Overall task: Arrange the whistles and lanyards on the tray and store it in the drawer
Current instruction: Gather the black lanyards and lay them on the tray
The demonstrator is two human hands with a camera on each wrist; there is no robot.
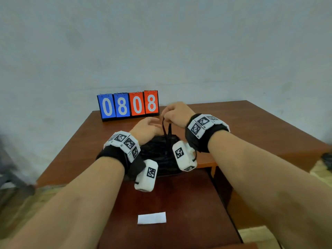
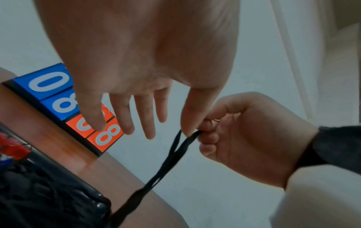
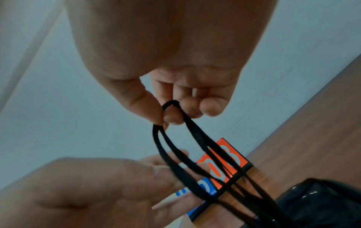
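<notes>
My right hand (image 1: 166, 115) pinches the top loop of a black lanyard (image 1: 167, 131) between thumb and forefinger and holds it up above the black tray (image 1: 161, 169). The cord (image 3: 175, 138) hangs in taut strands down into the tray. Beside it my left hand (image 1: 152, 125) hovers with straight, spread fingers (image 2: 125, 117) and holds nothing. The tray (image 2: 97, 199) is full of dark tangled cords, with red and blue whistles (image 2: 11, 148) at its far-left end in the left wrist view.
A flip scoreboard (image 1: 128, 105) reading 0808 stands at the back of the brown wooden table (image 1: 251, 126). Below the table front an open drawer (image 1: 179, 203) holds a white slip (image 1: 151, 218). A pale wall rises behind.
</notes>
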